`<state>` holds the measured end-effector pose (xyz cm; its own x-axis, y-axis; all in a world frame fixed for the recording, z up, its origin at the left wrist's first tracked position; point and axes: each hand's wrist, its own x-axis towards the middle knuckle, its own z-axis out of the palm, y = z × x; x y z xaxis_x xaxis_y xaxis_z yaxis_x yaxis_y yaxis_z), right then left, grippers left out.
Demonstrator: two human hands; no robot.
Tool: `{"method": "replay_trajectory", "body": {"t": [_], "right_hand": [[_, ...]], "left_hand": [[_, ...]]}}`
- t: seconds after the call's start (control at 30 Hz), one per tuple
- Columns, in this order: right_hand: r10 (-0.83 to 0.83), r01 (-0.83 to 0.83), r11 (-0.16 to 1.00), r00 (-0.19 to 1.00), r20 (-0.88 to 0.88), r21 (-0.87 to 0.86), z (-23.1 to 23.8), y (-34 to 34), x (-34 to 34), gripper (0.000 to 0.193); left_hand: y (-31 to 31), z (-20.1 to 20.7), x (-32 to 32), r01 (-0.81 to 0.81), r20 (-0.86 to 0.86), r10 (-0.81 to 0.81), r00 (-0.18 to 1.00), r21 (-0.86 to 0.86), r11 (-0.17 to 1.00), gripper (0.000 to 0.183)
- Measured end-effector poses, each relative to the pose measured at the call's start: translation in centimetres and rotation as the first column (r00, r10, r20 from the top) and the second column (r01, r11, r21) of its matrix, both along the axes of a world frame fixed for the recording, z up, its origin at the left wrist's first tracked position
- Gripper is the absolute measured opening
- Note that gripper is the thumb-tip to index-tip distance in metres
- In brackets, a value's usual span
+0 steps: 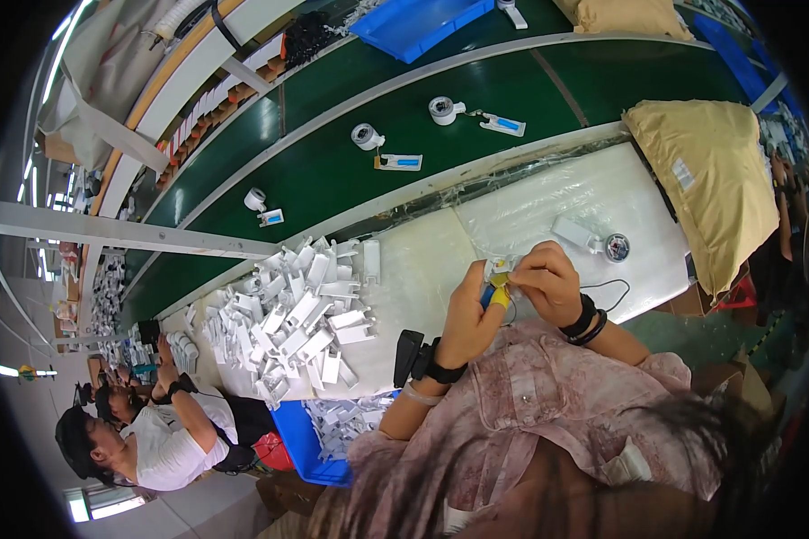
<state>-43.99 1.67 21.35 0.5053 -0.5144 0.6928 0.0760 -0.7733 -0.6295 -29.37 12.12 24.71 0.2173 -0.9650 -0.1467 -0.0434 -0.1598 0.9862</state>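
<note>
The left hand (470, 316) and right hand (553, 286) pinch a small yellow-and-blue piece (494, 296) between their fingers (534, 261). Left of the fingers, elongated white housings (304, 314) lie heaped on the glossy, pale surface (413, 269); beyond, rightward, a round-headed white unit (578, 235).

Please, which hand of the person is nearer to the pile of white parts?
Left. The left hand is to the right of the pile; the right hand is farther right.

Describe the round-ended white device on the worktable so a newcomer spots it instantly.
Find the pale worktable, then look just beyond the right hand. The white device lies there; unlike the heaped white pieces farther left, it ends in a round, dark-faced head.
</note>
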Motion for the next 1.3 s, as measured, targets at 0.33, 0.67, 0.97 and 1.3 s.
{"method": "replay_trajectory", "body": {"t": [0.33, 0.67, 0.97, 1.3], "right_hand": [[0.013, -0.012, 0.999, 1.0, -0.003, 0.033, -0.4, 0.0, 0.0, 0.026], [0.008, -0.007, 0.998, 1.0, -0.018, 0.057, 0.4, 0.1, 0.1, 0.029], [0.037, -0.035, 0.999, 0.999, -0.034, 0.039, 0.1, -0.2, 0.2, 0.028], [-0.043, 0.04, 0.999, 0.994, -0.104, -0.032, 1.1, 0.4, 0.8, 0.028]], "left_hand": [[-0.2, 0.4, 0.2, 0.025, 0.084, -0.023, 0.996, -0.015, 1.0, 0.038], [0.5, 0.2, -0.4, -0.026, 0.006, 0.026, 1.0, -0.042, 0.999, 0.032], [0.8, -1.9, -0.3, -0.049, 0.073, 0.052, 0.996, -0.037, 0.998, 0.029], [0.4, -1.3, -0.9, -0.125, 0.242, 0.124, 0.962, -0.01, 0.992, 0.025]]}}
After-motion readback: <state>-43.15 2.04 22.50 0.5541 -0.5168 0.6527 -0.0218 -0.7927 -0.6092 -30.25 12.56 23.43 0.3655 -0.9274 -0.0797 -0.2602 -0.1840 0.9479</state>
